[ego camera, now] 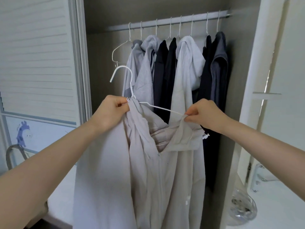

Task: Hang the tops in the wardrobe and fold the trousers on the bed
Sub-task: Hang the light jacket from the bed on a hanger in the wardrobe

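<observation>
Head view: the open wardrobe [102,63] fills the upper centre, its rail [165,22] carrying a row of hung tops [173,66] in grey, white and dark cloth, with one bare hanger [115,53] at the row's left end. Lower centre, a pale beige top [115,171] droops from a white wire hanger [158,108]. The left hand [112,111] grips cloth and wire at the hanger's neck; the right hand [204,114] pinches the cloth over the hanger's right end.
</observation>
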A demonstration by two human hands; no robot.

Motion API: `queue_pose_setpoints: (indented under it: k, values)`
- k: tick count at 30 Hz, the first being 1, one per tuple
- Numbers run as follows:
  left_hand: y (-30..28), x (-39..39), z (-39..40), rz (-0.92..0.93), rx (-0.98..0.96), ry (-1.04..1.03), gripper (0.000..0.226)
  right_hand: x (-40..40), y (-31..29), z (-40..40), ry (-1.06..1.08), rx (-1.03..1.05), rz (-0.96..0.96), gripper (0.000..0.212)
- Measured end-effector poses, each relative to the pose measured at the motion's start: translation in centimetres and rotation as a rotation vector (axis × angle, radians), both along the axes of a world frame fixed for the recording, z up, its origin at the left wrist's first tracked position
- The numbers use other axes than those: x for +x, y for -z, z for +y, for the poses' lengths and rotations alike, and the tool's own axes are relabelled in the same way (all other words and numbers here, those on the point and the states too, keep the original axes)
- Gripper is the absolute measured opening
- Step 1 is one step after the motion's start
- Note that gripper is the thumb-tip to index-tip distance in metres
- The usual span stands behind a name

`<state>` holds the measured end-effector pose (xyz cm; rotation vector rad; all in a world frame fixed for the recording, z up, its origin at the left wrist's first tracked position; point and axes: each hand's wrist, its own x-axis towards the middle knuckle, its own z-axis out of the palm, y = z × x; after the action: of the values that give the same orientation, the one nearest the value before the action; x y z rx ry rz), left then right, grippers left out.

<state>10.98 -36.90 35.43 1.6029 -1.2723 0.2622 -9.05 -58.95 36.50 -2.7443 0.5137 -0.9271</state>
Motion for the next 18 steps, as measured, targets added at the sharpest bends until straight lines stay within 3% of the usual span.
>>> queue_pose_setpoints:
  k: [6,8,13,18]
  values:
    - [-0.6,-1.7,-0.6,-0.182,0.118,-0.011,0.035,0.4,-0.9,1.7,-0.245,0.221,-0.027,0.013]
    - [-0.6,-3.2,-1.8,-0.248,0.125,-0.013,0.033,1.4,-0.8,3.2,-0.323,0.233,-0.090,0.027]
    - [-0.9,-2.3,-1.6,-0.223,0.139,0.016,0.028,2.1,-0.1,3.1,-0.278,0.174,-0.230,0.033]
    - [-0.3,1.3,1.3,-0.186,0.138,-0.085,0.035,0.0,-0.4,0.8,-0.225,0.270,-0.445,0.023]
